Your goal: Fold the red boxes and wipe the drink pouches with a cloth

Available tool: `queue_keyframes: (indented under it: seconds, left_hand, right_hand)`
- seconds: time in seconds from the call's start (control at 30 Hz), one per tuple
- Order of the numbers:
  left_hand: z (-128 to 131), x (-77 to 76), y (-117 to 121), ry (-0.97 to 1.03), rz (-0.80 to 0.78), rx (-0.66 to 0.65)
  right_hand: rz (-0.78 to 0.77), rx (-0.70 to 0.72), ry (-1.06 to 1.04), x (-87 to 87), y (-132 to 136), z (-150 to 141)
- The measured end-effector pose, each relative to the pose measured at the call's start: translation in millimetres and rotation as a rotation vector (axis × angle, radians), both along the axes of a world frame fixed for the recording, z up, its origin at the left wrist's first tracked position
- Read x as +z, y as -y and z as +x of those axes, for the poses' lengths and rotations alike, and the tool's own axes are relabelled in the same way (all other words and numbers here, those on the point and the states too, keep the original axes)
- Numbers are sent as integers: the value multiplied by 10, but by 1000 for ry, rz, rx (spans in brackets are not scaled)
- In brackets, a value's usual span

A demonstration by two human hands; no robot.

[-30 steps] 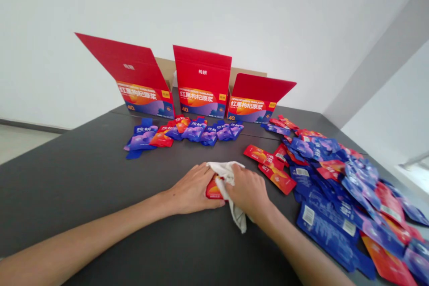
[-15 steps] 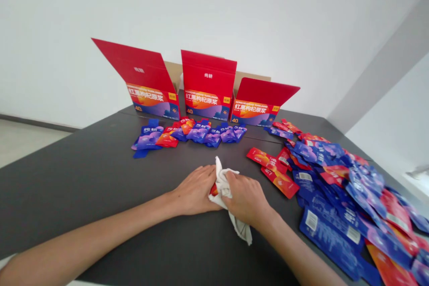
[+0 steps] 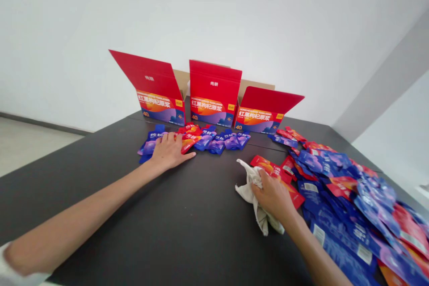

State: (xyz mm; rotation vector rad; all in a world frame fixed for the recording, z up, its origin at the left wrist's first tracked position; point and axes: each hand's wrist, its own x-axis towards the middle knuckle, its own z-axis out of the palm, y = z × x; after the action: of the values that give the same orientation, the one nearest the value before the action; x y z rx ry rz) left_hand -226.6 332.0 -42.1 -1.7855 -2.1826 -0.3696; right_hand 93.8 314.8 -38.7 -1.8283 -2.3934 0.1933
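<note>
My left hand lies flat over the left part of a row of pouches, its fingers spread and thumb held out to the right. Beneath and beside its fingers are a red pouch and a purple-blue pouch; the hand covers part of them. More blue pouches continue the row to the right. A crumpled off-white cloth is bunched in my right hand, whose fingers are closed on it. That hand is just in front of a few red pouches, partly hiding them.
Three red and blue cartons with raised lids stand behind the row: a left carton, a middle carton and a right carton. A large heap of blue and red pouches spreads over the right side of the dark table.
My left hand has left the cloth and moved forward and left to the row, where a red pouch now lies by its fingers. My right hand has shifted right with the cloth.
</note>
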Motion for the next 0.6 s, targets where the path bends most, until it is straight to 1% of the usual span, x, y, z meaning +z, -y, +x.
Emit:
queue_keyframes:
  seconds: [0.03, 0.07, 0.1, 0.13, 0.17, 0.23, 0.27, 0.3, 0.33, 0.37, 0.43, 0.5, 0.6]
  left_hand:
    - [63, 17, -7, 4, 42, -55]
    - [175, 46, -14, 15, 87, -146]
    - [329, 85, -27, 30, 123, -269]
    - [518, 125, -52, 49, 135, -418]
    - [729, 159, -93, 61, 109, -584]
    - [1170, 178, -225, 75, -8, -893]
    - [1376, 155, -310, 77, -82, -1006]
    - [1560, 111, -398, 71, -150, -1066]
    - [1716, 53, -484, 53, -196, -1079]
    - [1841, -13, -561, 34, -210, -1080]
    - [1996, -133, -670, 21, -197, -1062]
    - [2033, -203, -711, 27, -164, -1050]
    - [1890, -201, -641, -6, -121, -1013]
  right_hand:
    - [5, 9, 12, 2, 25, -25]
    - [8, 30, 23, 7, 55, -52]
    - [8, 69, 34, 14, 91, -81]
    - [3, 127, 44, 24, 132, -109]
    - [-3, 197, 52, 34, 174, -136]
    - [-13, 328, 59, 53, 248, -175]
    - [-17, 370, 56, 60, 273, -186]
    - [-24, 393, 48, 63, 288, -189]
    - [-33, 405, 37, 63, 292, -187]
    - [-45, 410, 24, 59, 287, -180]
    - [-71, 413, 2, 45, 261, -160]
    - [-91, 417, -13, 35, 230, -129]
    - [-105, 424, -48, 80, 189, -36]
